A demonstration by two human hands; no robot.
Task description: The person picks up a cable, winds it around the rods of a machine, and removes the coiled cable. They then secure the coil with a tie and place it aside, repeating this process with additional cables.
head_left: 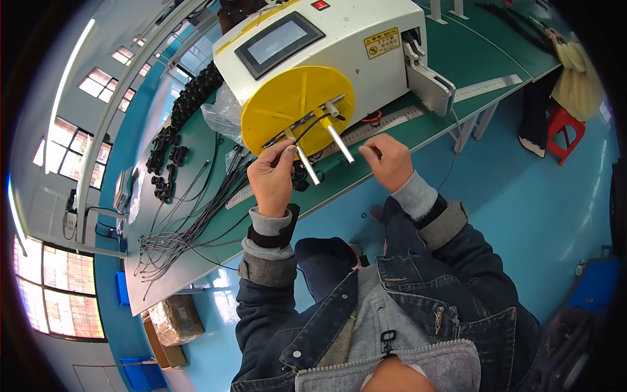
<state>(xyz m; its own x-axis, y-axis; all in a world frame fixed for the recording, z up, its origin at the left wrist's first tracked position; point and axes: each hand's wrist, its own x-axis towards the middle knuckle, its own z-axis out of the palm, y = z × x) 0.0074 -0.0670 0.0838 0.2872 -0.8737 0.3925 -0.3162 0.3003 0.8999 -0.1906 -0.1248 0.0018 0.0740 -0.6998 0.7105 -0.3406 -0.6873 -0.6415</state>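
A white cable-winding machine (356,62) stands on the bench in front of me, with a yellow round plate (277,114) on its near side. Two bright metal posts (308,164) stick out from the plate towards me. A short black cable (312,125) runs across the plate between the posts. My left hand (273,178) is closed in a pinch on the cable's left end, beside the left post. To the right of the posts, my right hand (390,162) hovers apart from the machine, its fingers curled and nothing visible in them.
Many grey cables (196,225) lie on the green bench (186,189) at left, near black coiled bundles (166,153). A steel ruler (398,117) lies along the machine's base. Another person's hand (555,36) shows at far right, by a red stool (565,134).
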